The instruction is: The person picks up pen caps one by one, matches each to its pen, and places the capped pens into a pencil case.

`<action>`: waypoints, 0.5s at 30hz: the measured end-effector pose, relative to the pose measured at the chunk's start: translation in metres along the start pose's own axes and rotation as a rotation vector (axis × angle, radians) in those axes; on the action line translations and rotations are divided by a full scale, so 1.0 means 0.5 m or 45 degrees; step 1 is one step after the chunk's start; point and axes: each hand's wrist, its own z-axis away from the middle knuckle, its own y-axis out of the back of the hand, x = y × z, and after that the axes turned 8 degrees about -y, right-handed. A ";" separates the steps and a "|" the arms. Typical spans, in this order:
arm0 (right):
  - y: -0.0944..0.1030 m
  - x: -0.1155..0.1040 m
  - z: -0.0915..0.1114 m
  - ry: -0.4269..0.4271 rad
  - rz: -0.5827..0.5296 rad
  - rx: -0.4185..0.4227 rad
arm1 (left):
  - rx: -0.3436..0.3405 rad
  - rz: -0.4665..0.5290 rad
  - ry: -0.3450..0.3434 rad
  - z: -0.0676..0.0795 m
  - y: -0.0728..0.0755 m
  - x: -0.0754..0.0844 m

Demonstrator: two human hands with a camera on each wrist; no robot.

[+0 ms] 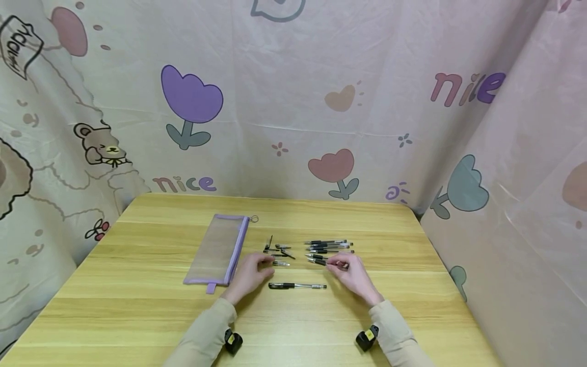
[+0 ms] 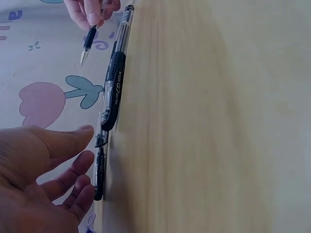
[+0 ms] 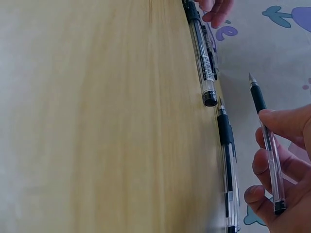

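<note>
My right hand [image 1: 350, 272] grips an uncapped gel pen [image 3: 266, 128] with a black rubber grip and clear barrel, its bare tip pointing left. My left hand [image 1: 251, 275] hovers at the loose pen caps, thumb and fingers apart with nothing between them. Right by its fingertips lies a clear-and-black cap [image 1: 282, 263]. Between the hands, nearer the body, a capped black gel pen [image 1: 297, 286] lies crosswise on the table. Beyond the right hand, several uncapped pens [image 1: 327, 246] lie in a row with their tips to the left.
Several loose black caps [image 1: 286, 253] are scattered beyond the left hand. A mesh pouch [image 1: 213, 250] with purple edging and a zip lies flat to the left. The wooden table [image 1: 137, 306] ends at a patterned curtain [image 1: 275, 102] behind and at both sides.
</note>
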 end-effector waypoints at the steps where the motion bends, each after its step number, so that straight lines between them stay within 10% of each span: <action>1: 0.000 -0.001 0.001 -0.002 0.003 -0.007 | -0.003 -0.002 0.003 -0.002 -0.001 0.000; 15: -0.001 -0.002 0.006 -0.013 -0.003 -0.033 | -0.042 -0.090 0.001 -0.029 -0.016 0.003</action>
